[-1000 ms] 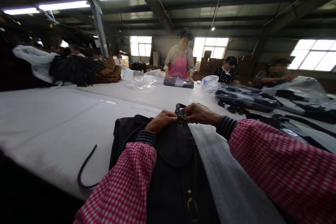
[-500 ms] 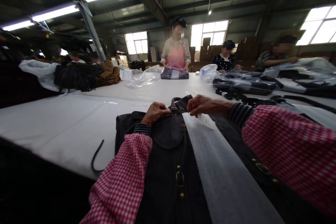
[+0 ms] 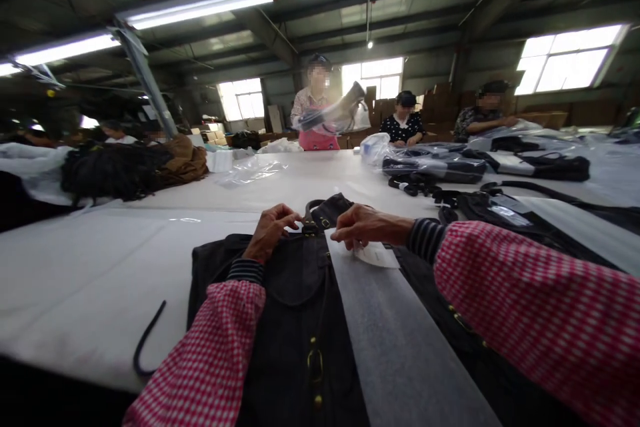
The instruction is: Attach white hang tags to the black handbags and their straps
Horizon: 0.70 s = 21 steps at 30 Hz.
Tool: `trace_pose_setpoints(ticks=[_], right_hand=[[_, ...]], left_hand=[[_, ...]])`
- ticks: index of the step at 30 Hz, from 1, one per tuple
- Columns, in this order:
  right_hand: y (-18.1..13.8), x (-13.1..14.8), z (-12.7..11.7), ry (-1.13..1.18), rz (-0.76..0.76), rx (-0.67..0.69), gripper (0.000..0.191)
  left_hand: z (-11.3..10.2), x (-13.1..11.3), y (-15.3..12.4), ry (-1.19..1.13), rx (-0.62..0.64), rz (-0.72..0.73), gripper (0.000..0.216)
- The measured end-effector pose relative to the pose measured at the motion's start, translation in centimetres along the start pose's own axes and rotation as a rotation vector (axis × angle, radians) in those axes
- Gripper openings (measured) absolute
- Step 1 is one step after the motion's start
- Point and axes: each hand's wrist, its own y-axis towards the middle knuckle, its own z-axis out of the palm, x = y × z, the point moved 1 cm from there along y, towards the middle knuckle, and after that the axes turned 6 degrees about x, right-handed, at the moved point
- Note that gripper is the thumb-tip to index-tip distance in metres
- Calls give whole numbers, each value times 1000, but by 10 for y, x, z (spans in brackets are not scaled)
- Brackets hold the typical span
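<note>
A black bag [image 3: 295, 327] with brass buckles lies flat on the white table in front of me. Its handle [image 3: 314, 208] points away, and a long grey-white paper strip [image 3: 395, 333] runs down over it. My left hand [image 3: 270, 233] is at the handle's base, thumb and forefinger drawn together; whatever they pinch is too small to make out. Just right of the handle, my right hand [image 3: 367, 223] is closed with its fingers pinched, and a white tag [image 3: 379, 255] hangs beneath them over the paper strip.
A dark cord [image 3: 147, 340] extends onto the table [image 3: 75, 280] at left. Dark bags in clear plastic [image 3: 435, 163] are piled at right. Black and brown goods [image 3: 115, 170] heap at far left. Across the table a co-worker [image 3: 315, 107] lifts a plastic-wrapped bag; other people sit behind.
My view has shifted right. My left fingertips have drawn back slightly from the handle's base, while my right hand has turned downward with the tag. The co-worker opposite has raised the wrapped bag off the table.
</note>
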Motion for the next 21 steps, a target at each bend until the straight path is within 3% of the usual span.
trace_pose_setpoints(ticks=[3, 8, 10, 15, 21], right_hand=[[-6, -4, -2, -6, 51, 0, 28], [-2, -13, -7, -11, 86, 12, 18], [3, -14, -6, -8, 100, 2, 19], [9, -12, -2, -53, 101, 9, 19], [-4, -12, -18, -146, 66, -29, 24]], left_hand=[[-7, 7, 1, 117, -45, -37, 28], [-9, 15, 1, 233, 226, -24, 36], [-6, 18, 3, 274, 272, -11, 41], [3, 25, 8, 345, 266, 33, 31], [-1, 19, 4, 310, 165, 68, 21]])
